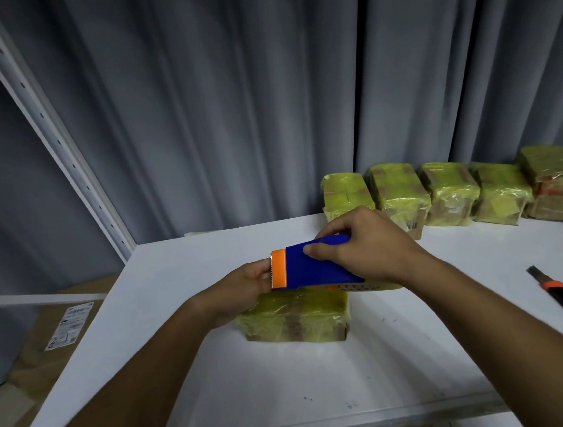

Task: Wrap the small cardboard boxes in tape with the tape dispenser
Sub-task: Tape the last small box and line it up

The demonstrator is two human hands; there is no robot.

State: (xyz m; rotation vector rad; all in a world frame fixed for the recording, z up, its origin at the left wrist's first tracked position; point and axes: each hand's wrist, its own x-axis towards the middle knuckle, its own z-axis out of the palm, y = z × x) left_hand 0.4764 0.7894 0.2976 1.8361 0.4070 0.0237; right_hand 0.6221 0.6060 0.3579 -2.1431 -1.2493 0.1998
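Yellow-taped, the small cardboard box (pixel 295 318) sat on the white table (pixel 184 360), glossy and probably slippery, so its stiff edges looked safest. The right hand (pixel 369 242) gripped the blue tape dispenser (pixel 316 263) just above; the left hand (pixel 242 289) pinched at its orange cutter end.

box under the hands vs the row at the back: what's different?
The near box sits alone mid-table under the tape dispenser, which the right hand grips; the back-row boxes stand side by side by the curtain, untouched. The left hand rests at the near box's top; none touches the row. Both show yellowish tape over cardboard.
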